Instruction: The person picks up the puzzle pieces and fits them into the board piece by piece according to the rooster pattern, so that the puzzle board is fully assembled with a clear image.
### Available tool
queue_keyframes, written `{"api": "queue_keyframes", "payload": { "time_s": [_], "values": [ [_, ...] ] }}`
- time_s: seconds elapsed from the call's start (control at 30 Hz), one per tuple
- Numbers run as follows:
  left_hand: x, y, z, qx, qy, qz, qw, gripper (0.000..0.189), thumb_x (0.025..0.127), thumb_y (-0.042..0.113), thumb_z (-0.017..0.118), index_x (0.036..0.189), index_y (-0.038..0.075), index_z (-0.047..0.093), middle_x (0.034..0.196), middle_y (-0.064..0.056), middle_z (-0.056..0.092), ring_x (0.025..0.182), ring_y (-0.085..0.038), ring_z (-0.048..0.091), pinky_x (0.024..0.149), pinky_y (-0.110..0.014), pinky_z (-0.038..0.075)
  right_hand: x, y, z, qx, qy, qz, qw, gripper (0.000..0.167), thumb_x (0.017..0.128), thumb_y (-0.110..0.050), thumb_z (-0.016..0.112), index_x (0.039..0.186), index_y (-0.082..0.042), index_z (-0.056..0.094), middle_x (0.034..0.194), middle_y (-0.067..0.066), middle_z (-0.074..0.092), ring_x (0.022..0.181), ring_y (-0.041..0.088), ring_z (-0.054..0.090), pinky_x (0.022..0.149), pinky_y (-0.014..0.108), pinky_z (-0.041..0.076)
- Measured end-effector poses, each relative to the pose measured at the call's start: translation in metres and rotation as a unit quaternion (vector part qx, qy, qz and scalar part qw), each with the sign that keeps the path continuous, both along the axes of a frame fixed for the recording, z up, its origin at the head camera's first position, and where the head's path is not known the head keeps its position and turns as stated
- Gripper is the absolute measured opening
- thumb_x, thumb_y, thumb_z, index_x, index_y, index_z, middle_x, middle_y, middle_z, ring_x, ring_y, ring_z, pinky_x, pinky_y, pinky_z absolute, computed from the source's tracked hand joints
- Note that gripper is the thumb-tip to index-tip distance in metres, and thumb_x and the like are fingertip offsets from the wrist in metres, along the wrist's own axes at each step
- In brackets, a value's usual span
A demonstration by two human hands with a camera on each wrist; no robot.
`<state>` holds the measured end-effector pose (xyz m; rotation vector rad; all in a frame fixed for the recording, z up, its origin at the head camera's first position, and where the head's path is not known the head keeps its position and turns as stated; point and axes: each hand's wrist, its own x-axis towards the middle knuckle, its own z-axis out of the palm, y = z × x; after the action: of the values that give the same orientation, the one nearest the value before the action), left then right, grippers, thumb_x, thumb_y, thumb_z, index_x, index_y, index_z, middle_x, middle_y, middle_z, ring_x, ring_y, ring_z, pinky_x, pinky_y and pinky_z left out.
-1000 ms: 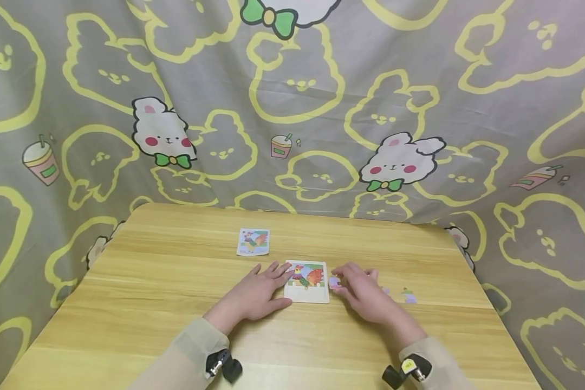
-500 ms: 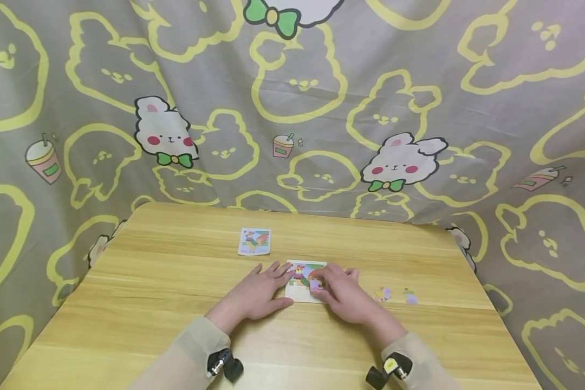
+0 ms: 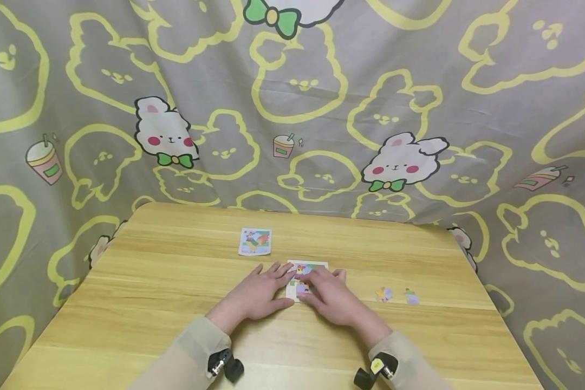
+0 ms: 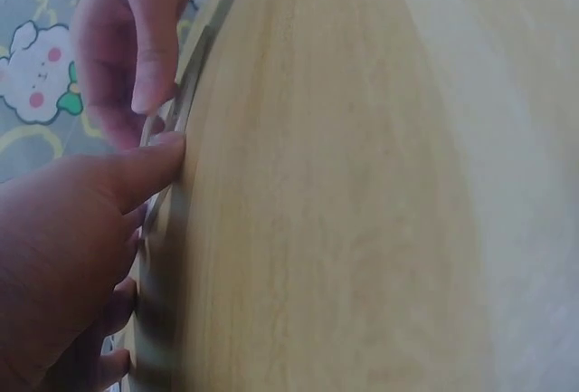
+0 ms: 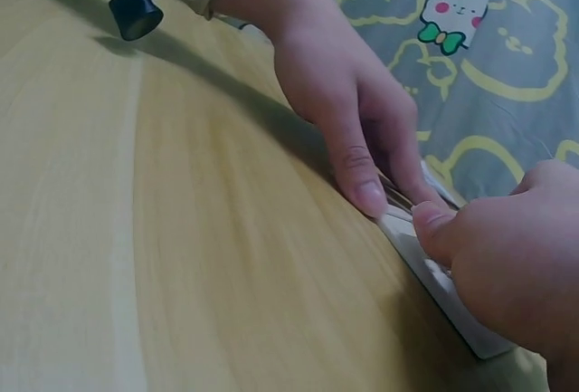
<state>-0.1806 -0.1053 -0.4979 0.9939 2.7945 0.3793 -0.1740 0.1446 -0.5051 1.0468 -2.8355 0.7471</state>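
A small square puzzle board (image 3: 290,294) with a rooster picture lies on the table. Along its left edge rests my left hand (image 3: 255,292), fingers spread and fairly straight, the thumb at the near corner. My right hand (image 3: 335,299) is over the board's right part and pinches a lilac puzzle piece (image 3: 302,289) above the board's pale lower strip. Whether that piece touches the board cannot be told. In the right wrist view the board's white edge (image 5: 461,320) shows under both hands; the right hand's fingers hide the piece there.
A picture card (image 3: 255,241) with the same rooster lies beyond the board, to the left. Two loose spots of puzzle pieces, a yellow-lilac one (image 3: 383,294) and a green-lilac one (image 3: 411,296), lie to the right on the wooden table (image 3: 175,260). A patterned curtain hangs behind.
My right hand has carried the lilac puzzle piece leftward from beside the board to over its lower part. The left hand has stayed on the board's left edge.
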Motion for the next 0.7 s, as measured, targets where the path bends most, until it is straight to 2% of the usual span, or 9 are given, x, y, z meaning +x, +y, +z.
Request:
{"api": "queue_keyframes", "payload": {
  "time_s": [0.23,0.4,0.57,0.7],
  "values": [
    [0.001,0.0,0.001,0.002,-0.002,0.0,1.0,0.075,0.107,0.059,0.052,0.165,0.014,0.04,0.173,-0.003,0.028,0.158,-0.034,0.025,0.121,-0.066,0.024,-0.002,-0.008,-0.001,0.003,0.006,0.004,1.0,0.046,0.104,-0.038,0.069,0.139,-0.008,0.068,0.105,-0.007,0.057,0.096,0.009,0.053,0.097,0.05,0.025],
    [0.003,-0.001,0.001,0.001,0.007,-0.003,1.0,0.074,0.107,0.06,0.052,0.164,0.014,0.042,0.172,-0.005,0.029,0.157,-0.035,0.026,0.121,-0.067,0.024,-0.002,-0.011,-0.003,0.0,0.012,0.003,0.9999,0.044,0.103,-0.036,0.072,0.137,-0.008,0.07,0.102,-0.009,0.054,0.09,0.008,0.052,0.094,0.05,0.024],
    [0.005,-0.002,0.002,-0.009,0.038,-0.012,0.9991,0.068,0.107,0.058,0.054,0.159,0.016,0.051,0.166,-0.003,0.04,0.153,-0.033,0.037,0.119,-0.066,0.03,-0.003,-0.013,-0.005,-0.022,0.011,0.003,0.9997,0.039,0.1,-0.035,0.076,0.128,-0.008,0.075,0.106,-0.007,0.058,0.095,0.009,0.058,0.096,0.052,0.024],
    [0.007,-0.003,0.002,-0.011,0.064,-0.031,0.9974,0.058,0.107,0.051,0.058,0.154,0.017,0.059,0.16,-0.001,0.05,0.146,-0.03,0.048,0.115,-0.065,0.037,-0.004,-0.012,-0.006,-0.032,0.011,0.001,0.9994,0.038,0.098,-0.034,0.078,0.125,-0.008,0.078,0.105,-0.007,0.059,0.097,0.009,0.058,0.096,0.053,0.024]
  ]
}}
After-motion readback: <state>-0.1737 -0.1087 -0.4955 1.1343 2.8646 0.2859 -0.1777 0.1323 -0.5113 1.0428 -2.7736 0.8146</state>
